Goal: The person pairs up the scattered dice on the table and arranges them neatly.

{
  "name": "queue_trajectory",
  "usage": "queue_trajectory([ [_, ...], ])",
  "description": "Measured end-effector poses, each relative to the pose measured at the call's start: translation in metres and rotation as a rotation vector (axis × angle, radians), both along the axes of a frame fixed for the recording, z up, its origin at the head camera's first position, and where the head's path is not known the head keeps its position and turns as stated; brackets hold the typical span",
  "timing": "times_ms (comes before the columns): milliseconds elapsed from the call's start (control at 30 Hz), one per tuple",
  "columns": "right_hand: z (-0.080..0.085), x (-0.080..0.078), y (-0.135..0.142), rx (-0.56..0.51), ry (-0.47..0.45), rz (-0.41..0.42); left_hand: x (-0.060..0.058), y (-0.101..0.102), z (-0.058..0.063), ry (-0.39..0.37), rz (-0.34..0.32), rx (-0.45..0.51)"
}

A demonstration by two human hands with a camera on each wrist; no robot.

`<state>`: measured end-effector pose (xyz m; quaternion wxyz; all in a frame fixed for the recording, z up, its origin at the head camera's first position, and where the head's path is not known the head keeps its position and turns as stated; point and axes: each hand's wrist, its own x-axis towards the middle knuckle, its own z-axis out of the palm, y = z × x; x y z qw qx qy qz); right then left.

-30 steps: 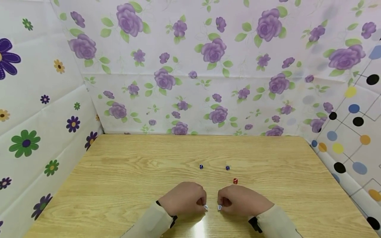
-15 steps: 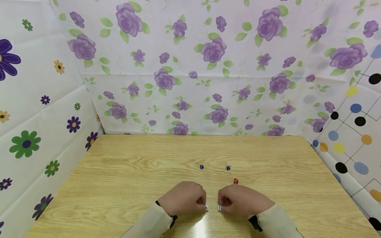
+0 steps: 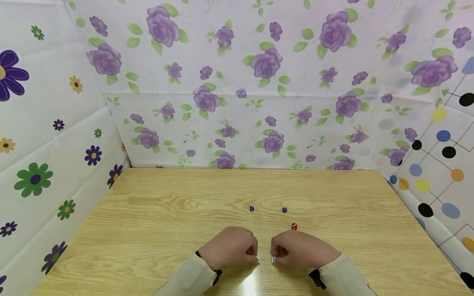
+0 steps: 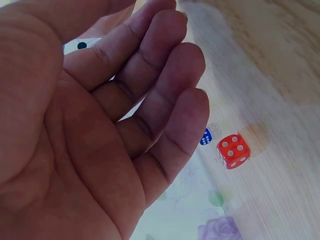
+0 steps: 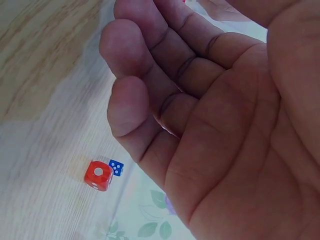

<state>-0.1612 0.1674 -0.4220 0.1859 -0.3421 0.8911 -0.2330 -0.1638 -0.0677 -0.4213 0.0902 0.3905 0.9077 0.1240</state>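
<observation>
White die, first [image 3: 258,260]: small cube, mostly covered, dark marking on the visible face; pinched at the fingertips of the left hand [image 3: 230,248], fingers curled.
White die, second [image 3: 274,260]: small cube, several dark pips on the face shown; pinched by the right hand [image 3: 305,249], fingers likewise curled. Narrow gap between both white pieces, near the front of the wood-grain table [image 3: 177,230]; contact with the surface cannot be told.
Red die [image 3: 294,226]: white pips, just beyond the right hand. Left wrist view: red, rounded corners, four white pips uppermost. Right wrist view: red, one large white pip; whether the same piece, cannot tell.
Blue die, left [image 3: 252,209], and blue die, right [image 3: 284,210]: white pips, farther back, set apart
</observation>
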Motion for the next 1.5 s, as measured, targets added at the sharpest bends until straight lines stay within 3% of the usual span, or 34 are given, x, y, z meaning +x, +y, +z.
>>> queue_trajectory([
  [233, -0.0044, -0.0016, -0.0013, 0.003, 0.03, 0.016, 0.0006, 0.0008, 0.0005, -0.017, -0.001, 0.003],
  [433, 0.0002, -0.0026, -0.0002, 0.014, -0.008, -0.013, -0.0013, 0.0011, 0.0018, -0.006, -0.011, 0.009],
  [600, 0.0015, -0.0042, -0.0015, -0.001, 0.022, 0.02, -0.0027, 0.0008, 0.0011, 0.004, -0.011, 0.007],
  [1500, -0.0044, 0.0025, -0.009, 0.033, 0.03, 0.015, 0.0016, 0.0028, -0.0012, -0.028, -0.012, -0.003],
])
